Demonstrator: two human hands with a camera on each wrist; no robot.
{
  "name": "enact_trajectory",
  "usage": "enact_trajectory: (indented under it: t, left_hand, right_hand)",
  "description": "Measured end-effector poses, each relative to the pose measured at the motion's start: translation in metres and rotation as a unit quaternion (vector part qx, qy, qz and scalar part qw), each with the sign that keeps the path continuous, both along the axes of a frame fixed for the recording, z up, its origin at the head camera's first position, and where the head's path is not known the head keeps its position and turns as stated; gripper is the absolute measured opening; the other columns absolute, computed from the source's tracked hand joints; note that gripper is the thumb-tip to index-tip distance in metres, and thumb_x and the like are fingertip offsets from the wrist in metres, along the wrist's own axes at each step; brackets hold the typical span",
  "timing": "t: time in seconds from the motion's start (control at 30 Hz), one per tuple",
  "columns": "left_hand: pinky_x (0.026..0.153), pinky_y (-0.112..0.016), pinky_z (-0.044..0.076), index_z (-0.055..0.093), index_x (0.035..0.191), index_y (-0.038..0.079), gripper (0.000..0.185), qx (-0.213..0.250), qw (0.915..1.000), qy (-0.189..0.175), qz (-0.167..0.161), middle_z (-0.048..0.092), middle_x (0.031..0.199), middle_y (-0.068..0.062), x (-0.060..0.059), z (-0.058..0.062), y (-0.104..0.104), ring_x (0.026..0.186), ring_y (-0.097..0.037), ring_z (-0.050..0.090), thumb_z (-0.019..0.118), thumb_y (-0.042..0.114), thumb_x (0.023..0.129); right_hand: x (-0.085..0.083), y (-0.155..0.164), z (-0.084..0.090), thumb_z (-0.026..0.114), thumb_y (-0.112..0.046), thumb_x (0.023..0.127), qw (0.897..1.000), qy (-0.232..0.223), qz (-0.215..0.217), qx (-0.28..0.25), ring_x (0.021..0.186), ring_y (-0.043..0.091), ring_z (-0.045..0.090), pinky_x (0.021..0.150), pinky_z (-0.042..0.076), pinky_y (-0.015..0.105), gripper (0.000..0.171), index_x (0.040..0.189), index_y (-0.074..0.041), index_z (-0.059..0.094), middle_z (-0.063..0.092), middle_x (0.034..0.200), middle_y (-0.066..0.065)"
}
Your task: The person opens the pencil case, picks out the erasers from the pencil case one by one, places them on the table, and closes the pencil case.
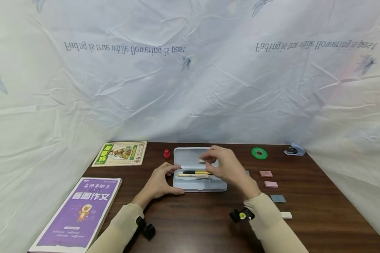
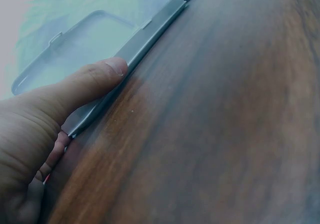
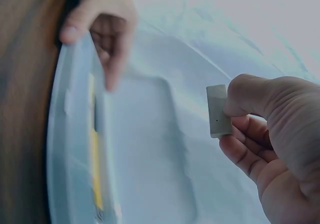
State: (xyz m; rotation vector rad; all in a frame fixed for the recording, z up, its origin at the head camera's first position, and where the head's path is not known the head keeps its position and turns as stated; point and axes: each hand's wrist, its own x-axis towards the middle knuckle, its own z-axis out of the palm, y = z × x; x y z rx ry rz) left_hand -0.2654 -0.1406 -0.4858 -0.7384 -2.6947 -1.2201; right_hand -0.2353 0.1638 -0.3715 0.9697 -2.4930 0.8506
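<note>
Left hand: your left hand (image 1: 159,182) rests against the near left end of the pencil case (image 1: 190,156), thumb (image 2: 95,81) laid along its front edge, fingers curled round the corner and gripping it.
Right hand: your right hand (image 1: 226,165) hangs over the open case and pinches a small pale eraser (image 3: 218,110) between thumb and fingertips; the fingers are clenched on it.
Eraser: held in the air above the raised lid of the case, touching nothing but your fingers.
Pencil case: grey, lying open on the counter (image 1: 209,225) in front of you, lid standing at the far side.
Inside the case: a yellow pen (image 1: 196,172) and further pens beside it lie lengthwise in the tray.
Right of the case: two pink erasers (image 1: 266,173), a blue-grey one (image 1: 277,198) and a white one (image 1: 286,215) lie in a loose column on the counter.
Far edge: a green tape roll (image 1: 259,153) and a stapler (image 1: 295,150) to the right, a small red stamp (image 1: 166,153) to the left.
Left side: a purple book (image 1: 79,212) near you, a green-covered book (image 1: 121,153) behind it.
</note>
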Motion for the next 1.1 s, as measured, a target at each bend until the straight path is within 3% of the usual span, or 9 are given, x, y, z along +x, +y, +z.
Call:
enact_trajectory:
  t: [0.27, 0.37, 0.6, 0.77, 0.83, 1.0, 1.1]
  left_hand:
    - [0.104, -0.043, 0.058, 0.073, 0.148, 0.022, 0.096, -0.001, 1.0, 0.0, -0.003, 0.067, 0.127, 0.008, 0.001, -0.001, -0.001, 0.117, -0.015, 0.065, 0.108, 0.056, 0.066]
    - [0.104, -0.042, 0.058, 0.073, 0.148, 0.022, 0.096, 0.0, 1.0, 0.001, -0.003, 0.067, 0.127, 0.008, 0.001, -0.002, -0.002, 0.117, -0.015, 0.065, 0.107, 0.056, 0.066]
    - [0.104, -0.044, 0.058, 0.073, 0.148, 0.023, 0.096, 0.001, 1.0, -0.004, 0.004, 0.067, 0.127, 0.007, 0.002, 0.001, -0.003, 0.117, -0.016, 0.065, 0.108, 0.055, 0.065]
    - [0.104, -0.043, 0.058, 0.073, 0.148, 0.022, 0.095, -0.001, 1.0, -0.001, 0.003, 0.068, 0.127, 0.007, 0.002, 0.001, -0.003, 0.117, -0.016, 0.066, 0.108, 0.056, 0.066]
    - [0.104, -0.043, 0.058, 0.073, 0.148, 0.022, 0.095, 0.0, 1.0, -0.001, 0.003, 0.068, 0.127, 0.007, 0.002, 0.001, -0.004, 0.117, -0.016, 0.066, 0.108, 0.055, 0.066]
    - [0.105, -0.044, 0.058, 0.073, 0.148, 0.022, 0.095, -0.001, 1.0, -0.003, 0.002, 0.068, 0.127, 0.007, 0.002, 0.001, -0.002, 0.118, -0.016, 0.066, 0.108, 0.055, 0.065]
    - [0.105, -0.044, 0.058, 0.073, 0.148, 0.023, 0.095, -0.002, 1.0, -0.003, 0.001, 0.067, 0.127, 0.007, 0.001, 0.0, -0.001, 0.117, -0.016, 0.066, 0.108, 0.054, 0.066]
  right_hand:
    - [0.022, 0.056, 0.013, 0.081, 0.006, 0.093, 0.998, 0.048, -0.048, -0.012, 0.093, 0.01, 0.072, 0.077, 0.065, 0.037, 0.03, 0.115, -0.015, 0.084, 0.076, 0.11, -0.006]
    - [0.034, 0.076, 0.012, 0.082, 0.007, 0.091, 0.996, 0.063, -0.07, -0.001, 0.093, 0.008, 0.07, 0.076, 0.065, 0.037, 0.034, 0.113, -0.018, 0.083, 0.075, 0.11, -0.009]
    - [0.061, 0.111, 0.003, 0.083, 0.012, 0.086, 0.994, 0.068, -0.089, 0.004, 0.083, 0.005, 0.066, 0.068, 0.059, 0.025, 0.041, 0.111, -0.022, 0.083, 0.075, 0.105, -0.012]
    - [0.075, 0.127, -0.011, 0.085, 0.014, 0.083, 0.995, 0.056, -0.085, 0.003, 0.088, 0.001, 0.07, 0.073, 0.062, 0.021, 0.046, 0.108, -0.024, 0.082, 0.074, 0.107, -0.014]
    - [0.081, 0.13, -0.02, 0.088, 0.015, 0.08, 0.995, 0.052, -0.089, 0.007, 0.099, 0.005, 0.074, 0.075, 0.063, 0.021, 0.049, 0.107, -0.026, 0.082, 0.076, 0.107, -0.015]
    - [0.092, 0.138, -0.049, 0.093, 0.015, 0.074, 0.996, 0.04, -0.072, 0.017, 0.091, 0.002, 0.069, 0.065, 0.058, 0.024, 0.053, 0.104, -0.026, 0.081, 0.077, 0.103, -0.014]
    - [0.098, 0.143, -0.062, 0.093, 0.014, 0.075, 0.998, 0.011, -0.057, 0.024, 0.08, -0.003, 0.06, 0.063, 0.054, 0.025, 0.051, 0.102, -0.028, 0.08, 0.073, 0.101, -0.017]
